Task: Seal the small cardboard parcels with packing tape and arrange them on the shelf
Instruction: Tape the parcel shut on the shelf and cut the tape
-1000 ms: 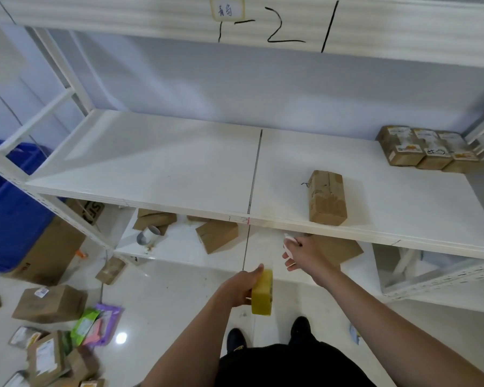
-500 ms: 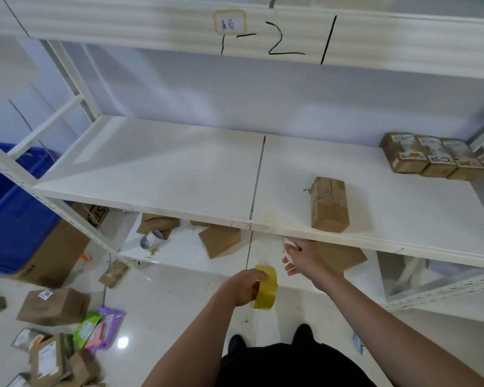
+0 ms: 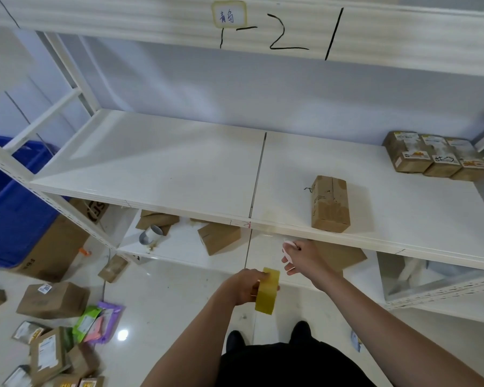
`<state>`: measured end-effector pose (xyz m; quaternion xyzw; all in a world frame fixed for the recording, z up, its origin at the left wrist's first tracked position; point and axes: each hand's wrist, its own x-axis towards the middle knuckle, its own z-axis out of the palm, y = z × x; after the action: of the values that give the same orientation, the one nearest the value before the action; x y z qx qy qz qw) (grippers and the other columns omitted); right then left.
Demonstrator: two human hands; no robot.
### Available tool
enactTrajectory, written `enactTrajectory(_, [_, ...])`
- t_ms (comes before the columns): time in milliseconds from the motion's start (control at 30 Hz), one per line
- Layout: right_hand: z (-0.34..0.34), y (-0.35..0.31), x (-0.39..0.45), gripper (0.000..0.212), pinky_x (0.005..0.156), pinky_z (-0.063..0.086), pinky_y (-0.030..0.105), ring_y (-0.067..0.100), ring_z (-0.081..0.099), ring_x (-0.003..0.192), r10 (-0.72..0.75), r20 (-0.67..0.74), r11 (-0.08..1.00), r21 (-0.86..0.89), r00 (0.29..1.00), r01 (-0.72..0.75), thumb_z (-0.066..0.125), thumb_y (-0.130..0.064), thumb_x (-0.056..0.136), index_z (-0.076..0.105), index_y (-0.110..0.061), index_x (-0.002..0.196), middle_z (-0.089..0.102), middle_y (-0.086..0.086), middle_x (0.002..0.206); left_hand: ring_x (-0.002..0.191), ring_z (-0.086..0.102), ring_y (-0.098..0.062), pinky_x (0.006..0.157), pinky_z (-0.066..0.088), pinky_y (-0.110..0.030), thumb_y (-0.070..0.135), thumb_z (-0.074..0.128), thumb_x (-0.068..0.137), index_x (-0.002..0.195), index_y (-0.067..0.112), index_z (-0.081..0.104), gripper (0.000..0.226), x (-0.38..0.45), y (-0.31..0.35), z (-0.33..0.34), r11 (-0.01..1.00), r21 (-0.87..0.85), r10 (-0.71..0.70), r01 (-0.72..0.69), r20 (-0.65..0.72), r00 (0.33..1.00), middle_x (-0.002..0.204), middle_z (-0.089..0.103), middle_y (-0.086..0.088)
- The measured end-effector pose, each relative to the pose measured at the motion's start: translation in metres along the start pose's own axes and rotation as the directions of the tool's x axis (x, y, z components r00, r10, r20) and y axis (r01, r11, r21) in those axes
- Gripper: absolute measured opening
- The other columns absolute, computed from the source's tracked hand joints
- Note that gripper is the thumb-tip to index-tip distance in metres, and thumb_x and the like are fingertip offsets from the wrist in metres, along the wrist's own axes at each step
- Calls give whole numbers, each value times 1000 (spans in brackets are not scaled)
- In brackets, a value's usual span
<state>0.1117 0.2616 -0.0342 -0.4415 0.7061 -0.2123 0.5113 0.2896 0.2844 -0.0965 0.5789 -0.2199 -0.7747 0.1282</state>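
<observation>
My left hand [image 3: 242, 286] grips a yellow roll of packing tape [image 3: 268, 291] below the shelf's front edge. My right hand [image 3: 301, 258] is just under that edge and holds a small white-pink tool [image 3: 287, 251] in its curled fingers. A small cardboard parcel [image 3: 330, 203] lies on the white shelf board [image 3: 165, 174], near the front and right of the middle seam. It is above my right hand and neither hand touches it. Three labelled parcels [image 3: 433, 157] stand side by side at the shelf's back right corner.
On the lower shelf lie a few cardboard boxes [image 3: 218, 237] and a grey tape roll [image 3: 150, 236]. Several parcels and coloured mailers [image 3: 95, 322] are scattered on the floor at left. A blue bin [image 3: 9, 208] and a large carton [image 3: 53, 247] stand left of the rack.
The tape roll has turned a little in my left hand. Both hands stay almost where they were, below the shelf edge, and the parcel on the shelf has not moved.
</observation>
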Motion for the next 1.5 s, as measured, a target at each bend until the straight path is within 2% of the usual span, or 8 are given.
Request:
enactTrajectory(100, [-1, 2, 0, 31, 68, 63, 37, 21, 70, 66, 8, 2, 1000, -10, 1000, -8, 52, -31, 100, 69, -6, 93, 74, 10, 85, 108, 68, -35, 101, 53, -47, 17, 64, 90, 132, -2, 45, 50, 3, -1, 1, 1000, 20, 2, -2, 2, 1000, 119, 69, -22])
enactTrajectory(233, [-3, 3, 0, 31, 67, 62, 38, 21, 69, 64, 28, 2, 1000, -12, 1000, -28, 53, -29, 99, 69, -4, 93, 74, 11, 85, 95, 70, -26, 79, 60, -37, 42, 62, 98, 134, 4, 49, 53, 3, 1, 1, 999, -33, 17, -17, -14, 1000, 111, 67, -13])
enactTrajectory(467, [-8, 2, -1, 29, 66, 61, 38, 21, 68, 62, 34, 2, 999, -21, 999, -34, 52, -26, 98, 68, -3, 91, 73, 11, 83, 106, 66, -33, 92, 58, -47, 70, 66, 82, 141, 4, 42, 91, 15, -1, 1, 995, 100, 30, -10, -197, 980, 127, 59, -15])
enactTrajectory(700, [-12, -1, -2, 31, 68, 61, 39, 21, 69, 64, 26, 22, 999, -43, 999, -25, 51, -26, 98, 68, 0, 93, 73, 12, 85, 108, 65, -33, 98, 54, -50, 46, 73, 87, 142, 10, 46, 70, 10, 8, 1, 995, 47, 95, -88, -159, 983, 126, 61, -17])
enactTrajectory(867, [-13, -7, -2, 32, 65, 61, 35, 21, 69, 66, 4, 31, 997, -72, 999, -1, 50, -25, 100, 67, 2, 96, 73, 14, 88, 90, 71, -37, 86, 57, -46, 17, 54, 103, 133, -1, 44, 36, -5, 12, 11, 996, -88, 15, -17, -23, 1000, 109, 72, -26])
enactTrajectory(1100, [-18, -12, -2, 33, 36, 38, 11, 18, 67, 63, 27, 26, 986, -166, 999, -22, 48, -27, 100, 65, 1, 99, 74, 12, 96, 103, 70, -37, 89, 59, -46, 47, 85, 59, 134, 5, 47, 94, 11, 1, 4, 996, -66, 47, -58, -165, 985, 123, 64, -22])
enactTrajectory(1367, [-17, -15, 5, 29, 38, 35, 13, 15, 54, 53, -42, 24, 969, -242, 999, 46, 53, -25, 102, 66, -4, 87, 63, -3, 65, 101, 69, -32, 89, 59, -47, 55, 69, 88, 138, 7, 47, 73, -1, 9, 8, 999, -3, 47, -50, -241, 969, 121, 63, -16])
enactTrajectory(1500, [-8, -18, 17, 18, 58, 44, 23, 12, 53, 64, -76, 99, 950, -295, 992, 102, 49, -21, 105, 63, -10, 102, 71, 1, 88, 80, 74, -33, 81, 62, -47, 26, 62, 100, 133, -4, 45, 48, -13, 16, 10, 995, -73, 46, -62, -205, 978, 97, 76, -20])
